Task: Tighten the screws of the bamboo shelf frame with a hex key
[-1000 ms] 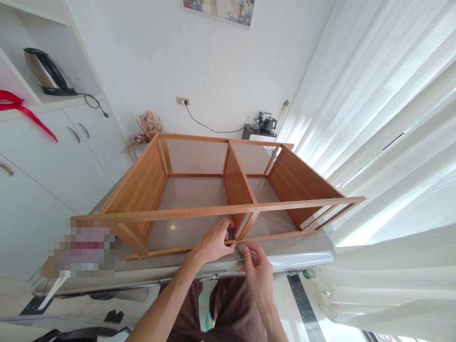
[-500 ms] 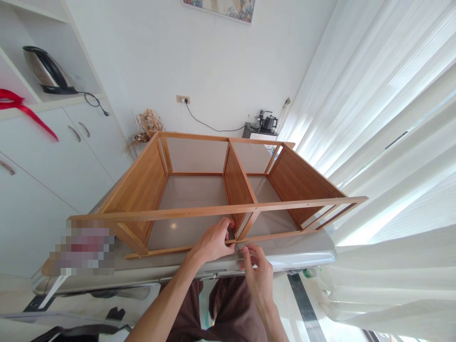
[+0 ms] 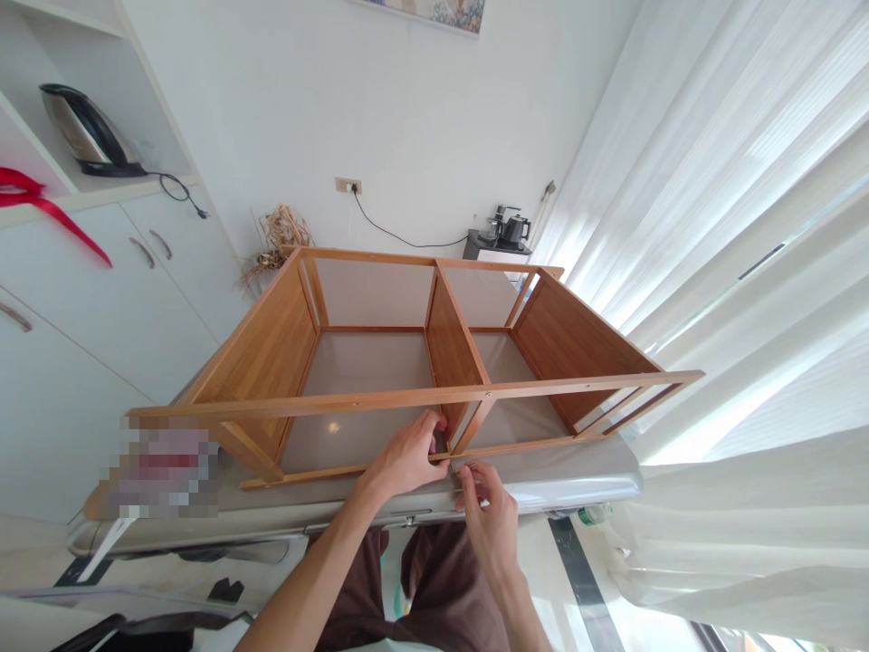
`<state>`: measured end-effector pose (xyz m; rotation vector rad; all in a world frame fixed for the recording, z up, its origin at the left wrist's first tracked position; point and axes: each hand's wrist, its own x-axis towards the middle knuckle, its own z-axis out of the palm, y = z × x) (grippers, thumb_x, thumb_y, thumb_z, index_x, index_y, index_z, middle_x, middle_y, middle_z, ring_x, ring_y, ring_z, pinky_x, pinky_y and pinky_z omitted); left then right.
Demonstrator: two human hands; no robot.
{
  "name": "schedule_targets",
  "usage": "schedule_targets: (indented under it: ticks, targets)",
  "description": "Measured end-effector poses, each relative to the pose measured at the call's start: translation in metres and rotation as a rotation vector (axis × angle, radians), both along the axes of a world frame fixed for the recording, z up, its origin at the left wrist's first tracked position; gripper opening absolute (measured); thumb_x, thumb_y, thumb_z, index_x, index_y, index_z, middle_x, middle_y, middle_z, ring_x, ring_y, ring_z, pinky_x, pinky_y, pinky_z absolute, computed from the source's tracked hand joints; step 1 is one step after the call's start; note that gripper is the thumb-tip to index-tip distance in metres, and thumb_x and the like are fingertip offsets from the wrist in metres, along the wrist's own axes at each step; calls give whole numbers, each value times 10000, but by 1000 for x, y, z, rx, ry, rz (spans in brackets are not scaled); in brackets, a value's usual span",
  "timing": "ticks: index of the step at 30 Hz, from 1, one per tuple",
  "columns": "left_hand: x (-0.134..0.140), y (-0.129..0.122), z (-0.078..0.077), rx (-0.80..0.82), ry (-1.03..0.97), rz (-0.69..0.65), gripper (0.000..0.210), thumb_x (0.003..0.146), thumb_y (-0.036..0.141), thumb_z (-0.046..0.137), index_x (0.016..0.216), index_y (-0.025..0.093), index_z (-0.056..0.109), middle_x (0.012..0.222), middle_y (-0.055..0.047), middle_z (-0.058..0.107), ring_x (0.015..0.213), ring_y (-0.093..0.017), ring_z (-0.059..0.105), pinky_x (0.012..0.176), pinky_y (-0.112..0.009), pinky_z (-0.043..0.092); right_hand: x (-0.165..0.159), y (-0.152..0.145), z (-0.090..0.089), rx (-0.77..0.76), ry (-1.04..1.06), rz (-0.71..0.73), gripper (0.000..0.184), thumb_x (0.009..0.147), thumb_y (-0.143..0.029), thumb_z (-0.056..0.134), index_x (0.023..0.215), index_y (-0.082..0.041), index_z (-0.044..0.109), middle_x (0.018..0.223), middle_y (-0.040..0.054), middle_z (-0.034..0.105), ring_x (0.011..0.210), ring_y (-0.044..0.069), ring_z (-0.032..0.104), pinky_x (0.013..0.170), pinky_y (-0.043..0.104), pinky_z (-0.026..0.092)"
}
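A brown wooden shelf rack [image 3: 400, 398] lies on its side in front of me, its middle shelf [image 3: 453, 326] standing upright between two end panels. My left hand [image 3: 405, 455] is closed round the rack's near lower rail, just left of the joint with the middle shelf. Close beside it, my right hand [image 3: 490, 509] pinches a small thin metal piece [image 3: 454, 467] against the outer face of that rail. Fingertips cover most of the piece, so its exact kind is unclear. Screw heads show along the upper near rail.
The rack rests on a grey, glossy-edged table [image 3: 570, 480]. A blurred-out item [image 3: 159, 466] sits at its left end. White cabinets with an electric kettle [image 3: 88, 131] stand left, white curtains [image 3: 733, 299] hang right. Dried plants [image 3: 278, 240] and a small stand [image 3: 499, 254] are behind.
Both hands stay at the same rail joint. The right hand's fingers have shifted very slightly up and left around the thin metal piece; the rack has not visibly moved.
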<state>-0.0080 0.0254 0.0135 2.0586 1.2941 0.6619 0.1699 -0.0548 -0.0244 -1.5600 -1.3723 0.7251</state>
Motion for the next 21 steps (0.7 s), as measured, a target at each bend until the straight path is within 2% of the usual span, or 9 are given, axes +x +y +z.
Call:
schedule_targets:
  ticks: [8, 14, 16, 21]
  targets:
    - [0, 0, 3, -27, -3, -2, 436, 781, 263, 704, 1173, 234, 516, 873, 12, 645, 778, -202, 653, 724, -314, 469, 2, 0, -4, 11, -131, 10, 397, 1032, -578, 464, 1017, -235, 663, 857, 35, 775, 549, 165, 684, 581, 255, 503]
    - [0, 0, 3, -29, -8, -5, 434, 771, 252, 707, 1159, 229, 515, 888, 2, 656, 790, -210, 657, 725, -321, 468, -1, -1, 0, 96, -291, 20, 414, 1039, -566, 442, 992, -244, 699, 755, 29, 744, 593, 193, 688, 615, 273, 490]
    - [0, 0, 3, -26, -3, -4, 443, 772, 256, 710, 1168, 232, 514, 892, 1, 656, 799, -211, 659, 732, -320, 470, -3, 0, 2, 62, -201, -3, 412, 1025, -584, 465, 992, -242, 692, 800, 36, 763, 554, 183, 677, 594, 274, 501]
    - [0, -1, 4, -20, 25, -3, 430, 777, 262, 698, 1161, 229, 507, 875, 8, 641, 786, -205, 653, 719, -315, 461, -4, 4, 3, -89, 197, -97, 489, 938, -688, 564, 955, -204, 634, 892, 97, 793, 448, 180, 645, 499, 295, 513]
